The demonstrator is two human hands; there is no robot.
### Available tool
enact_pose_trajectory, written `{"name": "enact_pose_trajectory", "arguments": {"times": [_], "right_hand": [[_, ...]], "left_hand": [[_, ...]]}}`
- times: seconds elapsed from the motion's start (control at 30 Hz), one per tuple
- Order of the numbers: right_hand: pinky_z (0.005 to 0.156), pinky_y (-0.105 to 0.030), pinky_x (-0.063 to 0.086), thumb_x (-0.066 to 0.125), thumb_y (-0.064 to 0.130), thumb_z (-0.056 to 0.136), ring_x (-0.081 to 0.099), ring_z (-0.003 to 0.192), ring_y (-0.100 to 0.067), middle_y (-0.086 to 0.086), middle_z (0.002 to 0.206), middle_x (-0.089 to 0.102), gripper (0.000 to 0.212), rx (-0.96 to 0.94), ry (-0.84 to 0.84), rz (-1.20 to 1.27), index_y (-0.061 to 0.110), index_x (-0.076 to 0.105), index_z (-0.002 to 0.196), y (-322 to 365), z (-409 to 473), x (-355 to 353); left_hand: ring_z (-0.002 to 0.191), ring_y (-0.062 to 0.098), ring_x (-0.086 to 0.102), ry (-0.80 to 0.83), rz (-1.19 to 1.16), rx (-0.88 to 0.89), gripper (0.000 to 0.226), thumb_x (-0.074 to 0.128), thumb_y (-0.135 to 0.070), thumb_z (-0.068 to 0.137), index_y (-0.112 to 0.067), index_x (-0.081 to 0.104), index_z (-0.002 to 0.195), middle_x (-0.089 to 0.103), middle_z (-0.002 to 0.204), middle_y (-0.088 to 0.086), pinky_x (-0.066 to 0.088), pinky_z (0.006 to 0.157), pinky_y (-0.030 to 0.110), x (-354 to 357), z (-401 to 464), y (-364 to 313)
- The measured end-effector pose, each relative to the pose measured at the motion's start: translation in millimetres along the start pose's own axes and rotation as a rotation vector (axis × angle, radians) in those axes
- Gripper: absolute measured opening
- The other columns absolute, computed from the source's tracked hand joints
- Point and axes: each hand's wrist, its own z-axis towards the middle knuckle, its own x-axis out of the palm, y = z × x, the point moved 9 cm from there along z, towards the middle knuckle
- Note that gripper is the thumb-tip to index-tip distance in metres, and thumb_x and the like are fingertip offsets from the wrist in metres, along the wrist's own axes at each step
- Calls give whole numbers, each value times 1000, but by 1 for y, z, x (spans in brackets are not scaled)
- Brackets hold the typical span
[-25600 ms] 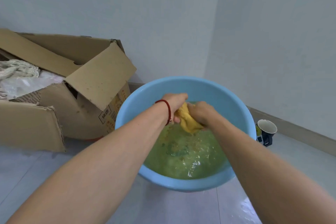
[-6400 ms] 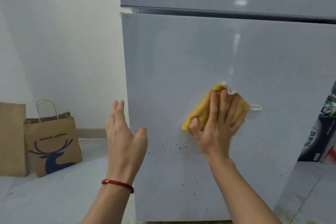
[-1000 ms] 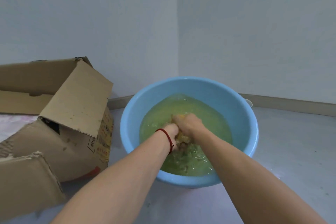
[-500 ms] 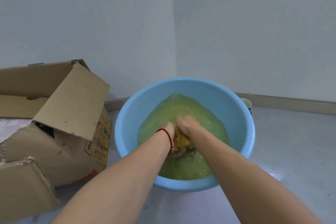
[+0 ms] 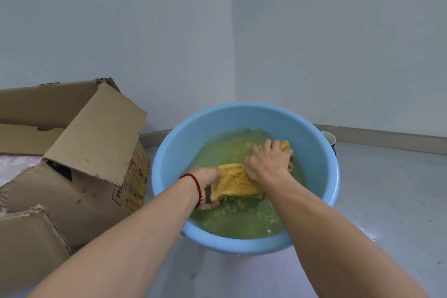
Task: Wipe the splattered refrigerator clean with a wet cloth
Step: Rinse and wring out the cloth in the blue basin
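Note:
A yellow cloth [image 5: 235, 180] is stretched out at the surface of greenish water in a blue basin [image 5: 169, 157] on the floor. My left hand [image 5: 208, 182], with a red string at the wrist, grips the cloth's near left end. My right hand [image 5: 268, 161] grips its far right end, fingers curled round the fabric. Both hands are inside the basin, partly in the water. The refrigerator is out of view.
An open, stained cardboard box [image 5: 79, 162] stands close to the basin's left side. A dark cup [image 5: 330, 140] peeks out behind the basin's right rim. The basin sits near a corner of two grey walls. The grey floor [image 5: 391, 201] spreads to the right.
Half a second ago both hands were bunched together on the cloth in the water. They have now pulled apart, my right hand moving farther and right, and the cloth is spread between them.

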Motion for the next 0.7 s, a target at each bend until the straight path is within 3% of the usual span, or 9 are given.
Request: {"name": "enact_pose_trajectory", "arguments": {"times": [0.07, 0.17, 0.23, 0.27, 0.33, 0.47, 0.53, 0.63, 0.7], "right_hand": [[107, -67, 29, 26, 33, 95, 31, 138, -44, -19, 151, 37, 55, 87, 207, 159, 15, 52, 140, 2, -3, 23], [111, -62, 37, 1, 38, 79, 48, 128, -45, -25, 140, 51, 73, 80, 354, 591, 5, 57, 112, 31, -6, 35], [107, -53, 47, 20, 37, 90, 58, 115, -39, -21, 124, 60, 53, 124, 345, 878, 3, 59, 102, 39, -10, 27], [105, -48, 49, 31, 42, 93, 60, 114, -38, -20, 125, 62, 54, 156, 323, 964, 3, 63, 111, 39, -14, 23], [98, -41, 50, 43, 51, 97, 61, 115, -39, -20, 129, 63, 59, 119, 244, 872, 5, 62, 128, 35, -14, 18], [81, -38, 43, 44, 48, 104, 64, 107, -36, -14, 123, 69, 46, -23, 59, 395, 12, 69, 118, 24, -7, 2], [79, -39, 38, 39, 41, 106, 61, 117, -35, -15, 128, 65, 43, -69, -33, 161, 14, 66, 126, 18, -1, -6], [90, -53, 41, 30, 46, 105, 37, 130, -34, -15, 135, 40, 46, 27, -2, 19, 19, 51, 137, 2, -2, 4], [103, -70, 33, 31, 46, 103, 22, 141, -38, -14, 149, 26, 49, 108, 145, 95, 23, 42, 145, 2, -5, 23]], "left_hand": [[72, 27, 58, 55, -90, -40, 37, 44, -39, 105, -12, 58, 84, 65, 72, 13, 56, 76, 46, 8, -3, 3], [75, 28, 64, 105, -200, -70, 49, 38, -50, 103, -13, 65, 86, 70, 70, 12, 59, 65, 40, 31, -5, 3], [75, 23, 63, 120, -274, -15, 41, 42, -49, 104, -17, 62, 88, 67, 83, 8, 56, 59, 29, 42, -1, -5], [73, 19, 59, 91, -334, 30, 35, 39, -40, 108, -18, 56, 85, 60, 85, 4, 54, 57, 26, 43, -1, -13], [67, 17, 54, 62, -286, 112, 36, 35, -24, 111, -17, 50, 79, 55, 78, 4, 52, 47, 22, 44, -2, -19], [30, 12, 44, 51, -139, 174, 34, 39, -12, 108, -11, 53, 77, 50, 55, 6, 29, 29, 13, 39, 7, -9], [32, 12, 46, -35, -43, 172, 21, 51, -9, 104, -9, 54, 83, 51, 60, 9, 36, 30, 14, 19, 5, -9], [77, 30, 65, -130, 7, 171, 11, 58, -2, 95, -9, 55, 103, 57, 89, 14, 63, 58, 41, -6, 4, -17], [89, 33, 64, -71, 70, 78, 14, 55, -6, 90, -7, 58, 104, 58, 100, 15, 60, 83, 50, -1, -1, -13]]}}
